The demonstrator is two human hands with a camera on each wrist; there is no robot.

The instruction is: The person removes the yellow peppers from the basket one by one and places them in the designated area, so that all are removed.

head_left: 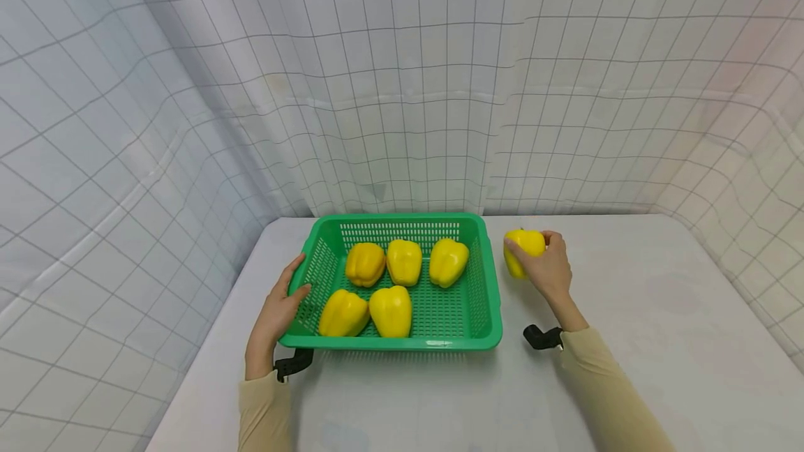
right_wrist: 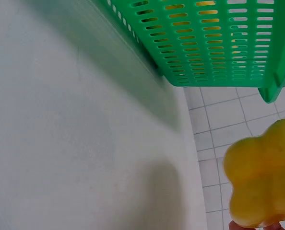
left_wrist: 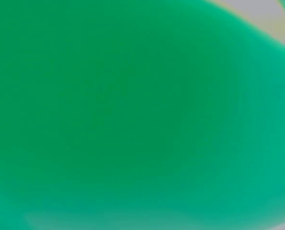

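A yellow bell pepper [head_left: 524, 251] is gripped in my right hand [head_left: 551, 269], just to the right of the green basket [head_left: 493, 298]. The right wrist view shows the lobed underside of this pepper [right_wrist: 260, 177] raised over the table, with fingertips at its lower edge. My left hand [head_left: 279, 309] holds the basket's left side, its thumb over the rim. Inside the basket lie several more yellow bell peppers, among them a front-left pepper [head_left: 344, 314] and a back-right pepper [head_left: 449, 262]. Blurred green basket wall [left_wrist: 133, 105] fills nearly all of the left wrist view.
The basket stands on a white table [head_left: 628, 312] toward its back edge. A white curtain with a dark grid [head_left: 402, 89] hangs behind the table and along both sides. Black wrist mounts [head_left: 541, 337] sit on both forearms.
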